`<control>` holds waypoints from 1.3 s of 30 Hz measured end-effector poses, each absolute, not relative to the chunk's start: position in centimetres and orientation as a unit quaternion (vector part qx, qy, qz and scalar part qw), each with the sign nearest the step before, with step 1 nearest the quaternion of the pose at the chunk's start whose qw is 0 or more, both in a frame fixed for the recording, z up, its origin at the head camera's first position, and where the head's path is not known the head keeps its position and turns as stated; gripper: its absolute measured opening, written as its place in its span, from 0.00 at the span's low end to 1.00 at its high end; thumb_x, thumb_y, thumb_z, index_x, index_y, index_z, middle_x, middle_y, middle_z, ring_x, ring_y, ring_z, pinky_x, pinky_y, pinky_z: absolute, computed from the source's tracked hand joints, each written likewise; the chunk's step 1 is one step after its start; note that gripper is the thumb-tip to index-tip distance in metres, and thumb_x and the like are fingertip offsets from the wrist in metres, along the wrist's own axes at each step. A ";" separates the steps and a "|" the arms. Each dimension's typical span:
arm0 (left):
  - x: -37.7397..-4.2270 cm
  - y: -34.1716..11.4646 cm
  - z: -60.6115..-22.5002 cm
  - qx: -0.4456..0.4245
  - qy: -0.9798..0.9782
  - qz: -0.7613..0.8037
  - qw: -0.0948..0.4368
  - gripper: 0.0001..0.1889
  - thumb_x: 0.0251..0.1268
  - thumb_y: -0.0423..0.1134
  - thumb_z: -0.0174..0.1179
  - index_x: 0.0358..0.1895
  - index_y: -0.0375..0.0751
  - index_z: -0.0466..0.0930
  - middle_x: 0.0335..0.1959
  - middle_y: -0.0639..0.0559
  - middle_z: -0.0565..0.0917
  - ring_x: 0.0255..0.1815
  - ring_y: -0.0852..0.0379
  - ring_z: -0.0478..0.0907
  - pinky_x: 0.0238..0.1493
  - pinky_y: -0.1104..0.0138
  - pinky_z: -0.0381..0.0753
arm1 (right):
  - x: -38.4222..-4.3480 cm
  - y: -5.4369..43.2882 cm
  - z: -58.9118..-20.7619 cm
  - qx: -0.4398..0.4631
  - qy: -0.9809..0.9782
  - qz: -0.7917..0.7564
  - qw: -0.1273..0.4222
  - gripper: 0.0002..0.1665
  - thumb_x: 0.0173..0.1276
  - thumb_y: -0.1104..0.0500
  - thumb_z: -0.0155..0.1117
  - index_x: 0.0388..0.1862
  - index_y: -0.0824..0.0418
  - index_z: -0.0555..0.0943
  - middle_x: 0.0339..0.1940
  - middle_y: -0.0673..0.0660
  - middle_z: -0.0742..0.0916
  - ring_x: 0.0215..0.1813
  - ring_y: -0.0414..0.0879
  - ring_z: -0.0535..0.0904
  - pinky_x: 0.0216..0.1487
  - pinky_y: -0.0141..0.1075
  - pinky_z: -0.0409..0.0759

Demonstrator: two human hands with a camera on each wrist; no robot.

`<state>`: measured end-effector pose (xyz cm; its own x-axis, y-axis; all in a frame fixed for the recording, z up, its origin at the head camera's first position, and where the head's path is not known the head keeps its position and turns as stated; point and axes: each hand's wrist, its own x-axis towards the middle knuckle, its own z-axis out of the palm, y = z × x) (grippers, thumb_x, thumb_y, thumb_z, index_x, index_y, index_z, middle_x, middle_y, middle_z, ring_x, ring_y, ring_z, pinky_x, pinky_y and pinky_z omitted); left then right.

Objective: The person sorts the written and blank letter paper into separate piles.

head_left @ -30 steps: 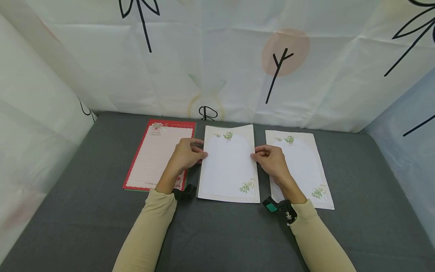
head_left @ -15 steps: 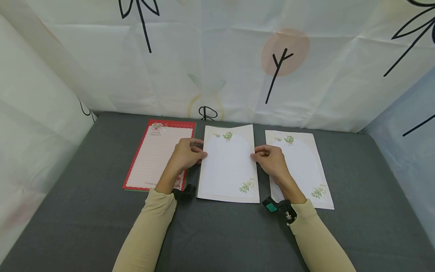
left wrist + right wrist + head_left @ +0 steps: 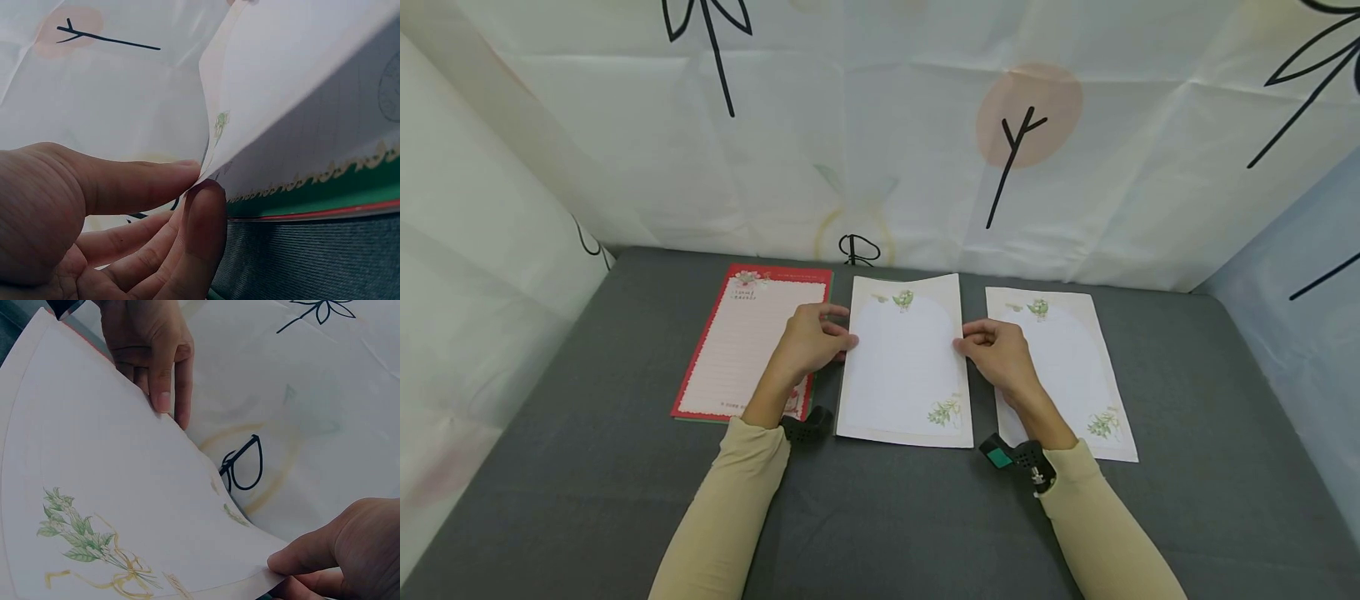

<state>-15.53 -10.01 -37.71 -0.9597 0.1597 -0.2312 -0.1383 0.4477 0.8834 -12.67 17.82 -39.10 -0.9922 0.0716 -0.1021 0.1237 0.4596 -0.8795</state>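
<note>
A white letter-paper sheet (image 3: 906,358) with pale green leaf prints is held upright-oriented in the middle of the head view, slightly bowed. My left hand (image 3: 811,337) pinches its left edge between thumb and forefinger, which the left wrist view shows closely. On the opposite edge, my right hand (image 3: 1002,354) pinches the paper with its thumb (image 3: 284,557) on top. Under the lifted sheet, the left wrist view shows a green-bordered paper (image 3: 312,194) with a cream scalloped trim and a thin red edge below it.
Left of the middle sheet lies a red-bordered lined paper (image 3: 741,342), partly covered by my left forearm. A matching leaf-print sheet (image 3: 1067,358) lies at the right, partly under my right hand. All rest on a dark grey cloth (image 3: 880,517); a patterned white curtain (image 3: 910,167) stands behind.
</note>
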 end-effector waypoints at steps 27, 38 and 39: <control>-15.3 -10.7 -36.4 0.027 0.822 0.556 0.124 0.23 0.67 0.30 0.66 0.64 0.32 0.77 0.40 0.39 0.88 0.33 0.51 0.87 0.41 0.56 0.86 | -12.3 18.6 -37.9 0.044 0.838 -0.544 0.031 0.18 0.72 0.64 0.65 0.57 0.74 0.81 0.37 0.59 0.85 0.38 0.46 0.80 0.40 0.32 0.78; -15.1 -11.0 -35.6 0.053 0.809 0.575 0.107 0.21 0.69 0.29 0.65 0.63 0.30 0.77 0.39 0.38 0.88 0.33 0.51 0.86 0.48 0.50 0.84 | -12.0 19.3 -36.3 0.025 0.823 -0.568 0.014 0.20 0.72 0.64 0.66 0.58 0.76 0.79 0.40 0.61 0.85 0.38 0.39 0.81 0.44 0.31 0.81; -15.1 -11.0 -35.5 0.055 0.808 0.577 0.104 0.21 0.69 0.29 0.65 0.63 0.30 0.77 0.39 0.38 0.88 0.33 0.52 0.86 0.48 0.51 0.84 | -12.0 19.3 -36.2 0.023 0.821 -0.571 0.013 0.20 0.72 0.64 0.66 0.58 0.76 0.79 0.39 0.60 0.85 0.38 0.38 0.81 0.44 0.31 0.81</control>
<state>-15.11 -10.99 -35.53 -0.9722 0.2098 -0.1042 -0.0306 0.3274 0.9444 -11.98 19.30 -36.19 -0.9986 0.0221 -0.0473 0.0520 0.3472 -0.9363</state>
